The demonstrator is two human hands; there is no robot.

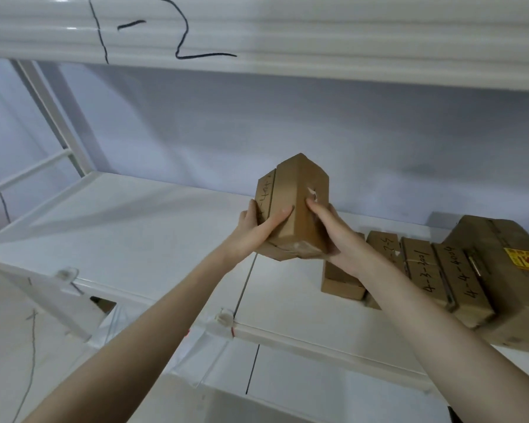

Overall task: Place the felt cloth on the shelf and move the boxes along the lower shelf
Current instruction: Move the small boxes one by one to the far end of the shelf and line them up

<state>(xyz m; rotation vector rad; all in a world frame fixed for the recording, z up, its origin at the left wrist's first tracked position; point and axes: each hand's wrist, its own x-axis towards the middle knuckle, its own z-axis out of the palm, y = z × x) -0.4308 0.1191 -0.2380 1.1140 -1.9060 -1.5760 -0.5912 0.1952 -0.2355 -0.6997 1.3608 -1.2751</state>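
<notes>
Both hands hold a brown cardboard box up in the air above the white lower shelf, one corner pointing upward. My left hand grips its left side, where black handwriting runs along the face. My right hand clamps its right side near a small tear. To the right, a row of several flat brown boxes with handwritten numbers lies on the shelf, partly hidden by my right forearm. No felt cloth is visible.
A larger box with a yellow sticker sits at the row's right end. The upper shelf beam, marked in black pen, hangs overhead. White frame posts stand at the left. A black line crosses the shelf below the held box.
</notes>
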